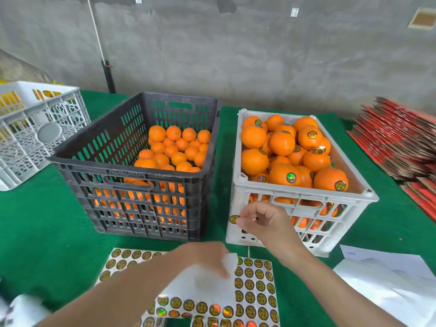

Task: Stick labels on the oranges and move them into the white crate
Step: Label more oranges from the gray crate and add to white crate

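Pinching a round gold-and-black label (234, 219), print illegible, in right hand (264, 220), with blurred left hand (205, 256), grip unclear, on label sheet (256, 286).

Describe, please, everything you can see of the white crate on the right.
The white crate is a rectangular plastic box with a solid rim and slotted walls, standing upright on the green cloth right of the black crate. It is heaped to the rim with oranges, many bearing round labels. The right hand pinches a label before its near left corner; contact with the crate cannot be told.
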### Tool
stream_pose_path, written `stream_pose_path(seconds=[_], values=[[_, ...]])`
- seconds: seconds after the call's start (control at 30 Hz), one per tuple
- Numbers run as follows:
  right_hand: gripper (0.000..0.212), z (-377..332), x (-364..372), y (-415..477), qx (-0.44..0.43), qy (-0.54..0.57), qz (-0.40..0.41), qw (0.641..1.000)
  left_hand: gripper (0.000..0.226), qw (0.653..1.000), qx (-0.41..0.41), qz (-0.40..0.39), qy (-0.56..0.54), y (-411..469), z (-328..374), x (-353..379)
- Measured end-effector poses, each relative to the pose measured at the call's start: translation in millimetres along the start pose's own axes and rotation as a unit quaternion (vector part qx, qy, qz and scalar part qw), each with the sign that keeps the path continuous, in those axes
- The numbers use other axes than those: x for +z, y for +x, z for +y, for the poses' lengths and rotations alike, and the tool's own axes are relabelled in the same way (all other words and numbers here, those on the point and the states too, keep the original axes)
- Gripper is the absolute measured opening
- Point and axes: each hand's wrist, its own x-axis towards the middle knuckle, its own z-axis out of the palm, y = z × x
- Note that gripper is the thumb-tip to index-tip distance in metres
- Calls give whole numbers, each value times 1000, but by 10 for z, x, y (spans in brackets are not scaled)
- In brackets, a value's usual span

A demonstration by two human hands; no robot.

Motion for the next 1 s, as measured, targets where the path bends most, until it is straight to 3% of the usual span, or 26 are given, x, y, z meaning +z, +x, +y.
stream_pose_path(seconds=[0.1,0.17,0.27,0.33,0.4,0.5,0.6,0.7,0.83,0.93,1.0], values=[[22,-109,79,89,-46,-7,-4,999,66,985,23,136,102,-51,61,36],[24,-185,128,188,-86,-14,9,996,56,959,73,250,108,-262,93,-113],[30,-346,198,399,-157,-6,35,987,22,871,229,426,93,-796,64,-445],[32,-489,279,587,-219,-7,33,975,16,805,299,508,75,-1154,-49,-730],[33,-617,416,823,-271,-38,28,961,17,792,289,538,17,-1404,-239,-1089],[36,-733,618,1138,-306,-128,-5,943,13,807,136,574,-5,-1469,-486,-1664],[43,-729,872,1469,-294,-209,-67,930,12,900,-44,427,73,-1225,-872,-2203],[52,-614,981,1619,-238,-232,-121,936,28,964,-105,209,130,-823,-1241,-2477],[58,-532,973,1679,-201,-252,-134,937,51,960,-192,16,202,-308,-1525,-2444],[59,-521,971,1701,-194,-254,-141,937,41,950,-270,-38,152,-48,-1666,-2282],[58,-516,966,1710,-187,-251,-141,939,58,947,-276,-95,135,79,-1758,-2207]])
